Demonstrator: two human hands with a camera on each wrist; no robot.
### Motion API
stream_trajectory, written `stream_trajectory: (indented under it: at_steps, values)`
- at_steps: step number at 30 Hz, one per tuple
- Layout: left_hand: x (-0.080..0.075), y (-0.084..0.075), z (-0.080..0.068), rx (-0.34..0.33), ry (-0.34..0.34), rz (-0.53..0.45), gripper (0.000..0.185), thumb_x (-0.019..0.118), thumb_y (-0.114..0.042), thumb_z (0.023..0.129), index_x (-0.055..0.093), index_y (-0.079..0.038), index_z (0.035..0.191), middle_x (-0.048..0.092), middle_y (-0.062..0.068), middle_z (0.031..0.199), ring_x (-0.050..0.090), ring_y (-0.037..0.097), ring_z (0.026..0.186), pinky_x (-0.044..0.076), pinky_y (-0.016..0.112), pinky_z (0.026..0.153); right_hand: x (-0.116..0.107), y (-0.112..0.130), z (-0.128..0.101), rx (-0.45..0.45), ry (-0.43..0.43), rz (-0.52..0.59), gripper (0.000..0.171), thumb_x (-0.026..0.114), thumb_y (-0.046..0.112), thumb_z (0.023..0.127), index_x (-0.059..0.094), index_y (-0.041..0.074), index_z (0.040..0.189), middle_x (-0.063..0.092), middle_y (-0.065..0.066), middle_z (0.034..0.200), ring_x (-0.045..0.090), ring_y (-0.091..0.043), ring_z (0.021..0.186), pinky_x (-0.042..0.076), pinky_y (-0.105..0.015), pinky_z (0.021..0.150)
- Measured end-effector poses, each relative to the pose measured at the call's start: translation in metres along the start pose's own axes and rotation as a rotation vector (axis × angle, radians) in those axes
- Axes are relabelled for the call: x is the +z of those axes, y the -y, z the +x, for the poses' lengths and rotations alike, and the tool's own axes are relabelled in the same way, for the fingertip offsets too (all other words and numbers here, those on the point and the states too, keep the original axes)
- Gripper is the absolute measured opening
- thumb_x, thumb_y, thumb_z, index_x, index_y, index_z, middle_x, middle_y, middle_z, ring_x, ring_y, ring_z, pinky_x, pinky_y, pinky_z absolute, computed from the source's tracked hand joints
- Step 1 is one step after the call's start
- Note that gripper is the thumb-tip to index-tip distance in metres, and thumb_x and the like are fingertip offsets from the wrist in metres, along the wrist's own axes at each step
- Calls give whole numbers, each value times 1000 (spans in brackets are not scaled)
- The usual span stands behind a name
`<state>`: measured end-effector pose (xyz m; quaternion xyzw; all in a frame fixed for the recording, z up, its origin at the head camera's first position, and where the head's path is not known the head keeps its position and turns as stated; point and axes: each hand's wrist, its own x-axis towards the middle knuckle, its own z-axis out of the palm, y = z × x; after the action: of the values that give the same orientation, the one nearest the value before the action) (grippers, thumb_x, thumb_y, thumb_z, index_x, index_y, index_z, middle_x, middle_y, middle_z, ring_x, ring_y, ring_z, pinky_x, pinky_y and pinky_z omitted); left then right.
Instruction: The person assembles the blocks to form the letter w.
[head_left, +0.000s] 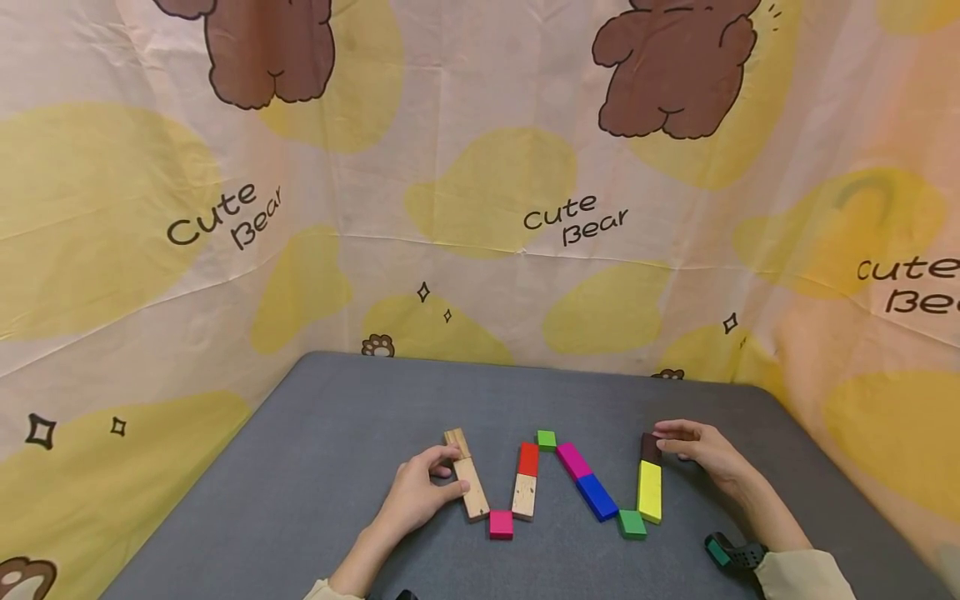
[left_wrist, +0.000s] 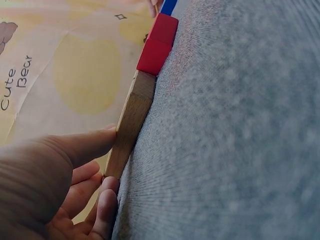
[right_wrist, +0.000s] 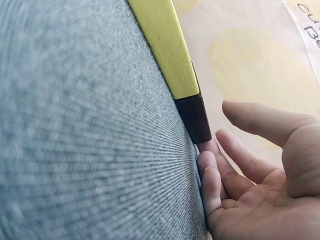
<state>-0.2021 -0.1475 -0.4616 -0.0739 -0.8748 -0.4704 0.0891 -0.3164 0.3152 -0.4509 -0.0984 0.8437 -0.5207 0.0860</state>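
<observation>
My left hand (head_left: 415, 493) lies along the left side of two plain wooden blocks, a near one (head_left: 472, 493) and a far one (head_left: 457, 442), set end to end. Its thumb touches the near wooden block (left_wrist: 129, 120) in the left wrist view; the other fingers are by the far block. At the right, my right hand (head_left: 708, 454) touches a dark brown block (head_left: 650, 448) with its fingertips. In the right wrist view the thumb stands off from that dark block (right_wrist: 195, 120). A yellow block (head_left: 650, 493) adjoins it on the near side.
Between the hands the blocks form a zigzag: pink square (head_left: 501, 525), wooden block (head_left: 524, 497), red block (head_left: 528, 459), light green square (head_left: 547, 441), magenta block (head_left: 573, 461), blue block (head_left: 597, 497), green square (head_left: 632, 525). They lie on a grey table (head_left: 375, 400) before a printed cloth (head_left: 465, 275).
</observation>
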Motion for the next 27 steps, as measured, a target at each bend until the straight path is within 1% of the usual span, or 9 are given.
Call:
stream_trajectory:
  at_steps: [6, 12, 14, 17, 21, 24, 27]
  values:
    - [0, -1, -1, 15, 1, 0, 47, 83, -21, 81, 66, -7, 123, 67, 6, 117, 63, 21, 95, 49, 45, 82, 0, 1, -1, -7, -3, 4, 51, 68, 26, 95, 55, -6, 132, 57, -20, 131, 54, -20, 107, 44, -38, 87]
    - [1, 0, -2, 30, -14, 14, 45, 80, -27, 84, 67, -8, 122, 67, 5, 116, 63, 19, 94, 49, 43, 81, 0, 2, -2, -4, -5, 11, 50, 68, 26, 95, 55, -6, 132, 57, -20, 131, 55, -20, 105, 45, -37, 86]
    - [2, 0, -2, 36, -23, 13, 41, 78, -28, 86, 67, -8, 121, 67, 4, 115, 63, 18, 93, 50, 43, 80, -1, 1, -1, -5, -6, 13, 50, 68, 26, 95, 55, -6, 132, 57, -20, 131, 55, -20, 105, 45, -37, 86]
    - [2, 1, -1, 47, -32, 3, 35, 75, -26, 89, 68, -9, 119, 67, 4, 115, 64, 16, 90, 50, 41, 78, -1, 2, -2, -6, -11, 15, 51, 68, 27, 96, 55, -7, 132, 58, -20, 130, 55, -20, 106, 46, -36, 86]
    - [0, 1, 0, 39, -50, -18, 30, 73, -22, 92, 69, -10, 119, 68, 4, 116, 65, 11, 84, 51, 32, 67, 0, 6, -5, -8, -41, 29, 52, 67, 26, 96, 53, -9, 133, 58, -22, 129, 57, -24, 106, 48, -35, 85]
    - [-3, -2, 0, 49, -80, -31, 28, 72, -20, 93, 69, -10, 119, 68, 6, 115, 65, 13, 80, 49, 29, 58, 3, 13, -9, -15, -83, 30, 52, 66, 25, 97, 52, -10, 133, 57, -24, 129, 58, -29, 108, 51, -34, 84]
    - [-6, -5, 0, 82, -108, -39, 25, 71, -17, 93, 70, -10, 116, 68, 7, 116, 66, 16, 83, 50, 31, 59, 6, 20, -15, -27, -131, 1, 52, 65, 25, 98, 52, -11, 133, 57, -26, 127, 57, -33, 109, 52, -34, 82]
